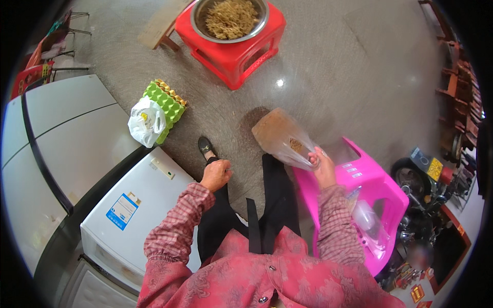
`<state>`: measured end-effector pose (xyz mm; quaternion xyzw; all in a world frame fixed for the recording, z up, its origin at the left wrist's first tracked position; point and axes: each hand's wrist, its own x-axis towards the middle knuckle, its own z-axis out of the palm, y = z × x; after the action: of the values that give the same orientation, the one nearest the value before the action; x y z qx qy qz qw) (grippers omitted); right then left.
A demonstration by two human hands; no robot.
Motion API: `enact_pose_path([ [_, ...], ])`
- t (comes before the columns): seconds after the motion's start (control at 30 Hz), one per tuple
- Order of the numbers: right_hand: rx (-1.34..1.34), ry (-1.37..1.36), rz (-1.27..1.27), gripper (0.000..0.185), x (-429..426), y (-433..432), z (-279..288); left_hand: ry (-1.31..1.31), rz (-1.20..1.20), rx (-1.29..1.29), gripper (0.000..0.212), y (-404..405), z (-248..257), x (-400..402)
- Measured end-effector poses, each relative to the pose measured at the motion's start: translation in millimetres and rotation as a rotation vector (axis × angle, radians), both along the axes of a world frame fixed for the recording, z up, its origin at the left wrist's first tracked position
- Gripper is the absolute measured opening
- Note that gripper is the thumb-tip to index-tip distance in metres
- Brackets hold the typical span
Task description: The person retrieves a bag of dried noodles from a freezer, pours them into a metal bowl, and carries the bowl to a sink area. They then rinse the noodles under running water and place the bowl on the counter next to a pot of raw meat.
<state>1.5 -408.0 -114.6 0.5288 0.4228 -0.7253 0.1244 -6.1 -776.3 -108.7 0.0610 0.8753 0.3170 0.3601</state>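
Note:
By its gathered handles, my right hand [320,163] holds up a translucent plastic bag [277,133] with brown contents that I cannot make out clearly. The bag hangs above the floor, in front of my right leg. My left hand [217,175] is curled in front of my left leg, nearest to the black shoe [206,145]; whether anything is inside its fingers is hidden. Ahead stands a red plastic stool [235,65] bearing a metal basin [197,23], which holds a heap of yellowish-brown dried food pieces [232,19].
A pink plastic chair [379,184] with clear plastic packaging [369,225] stands to my right, a motorcycle [414,184] beyond it. On my left are a white appliance [154,208], stacked green egg trays [165,100] and a white plastic bag [144,123]. A wooden bench [160,27] adjoins the stool.

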Motion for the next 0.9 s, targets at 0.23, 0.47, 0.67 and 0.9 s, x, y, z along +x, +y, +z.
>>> enact_pose_path([
  [0.23, 0.067, 0.011, -0.092, 0.037, -7, 3, -66, 0.040, 0.257, -0.094, 0.012, 35, -156, -10],
  [0.47, 0.112, -0.003, -0.232, 0.039, -6, -15, -136, -0.090, 0.331, -0.117, 0.014, 44, -266, -40],
  [0.67, 0.090, -0.037, -0.231, 0.036, -5, -59, -178, -0.145, 0.316, -0.228, 0.017, 36, -336, -51],
  [0.9, -0.071, -0.094, -0.296, 0.041, -10, -89, -212, -0.195, 0.320, -0.327, 0.035, 3, -442, -46],
])
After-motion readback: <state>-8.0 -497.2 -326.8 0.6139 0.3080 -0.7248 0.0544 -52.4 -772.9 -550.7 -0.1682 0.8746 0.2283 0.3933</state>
